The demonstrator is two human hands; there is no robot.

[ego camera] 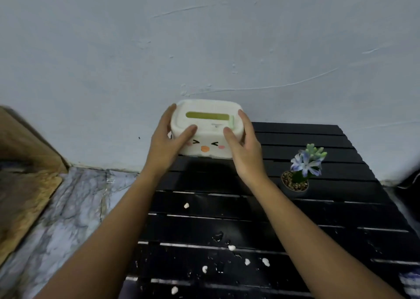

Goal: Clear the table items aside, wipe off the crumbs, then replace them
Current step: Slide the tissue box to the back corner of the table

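A white tissue box with a green slot on its lid and a cartoon face on its front sits at the far left corner of the black slatted table, by the wall. My left hand grips its left end and my right hand grips its right end, thumbs on the lid. A small dark pot with a blue-flowered plant stands to the right of the box. Several white crumbs and water drops lie on the near slats.
A pale blue wall rises right behind the table. Marble-patterned floor lies to the left, with a wooden board at the far left. A dark object shows at the right edge.
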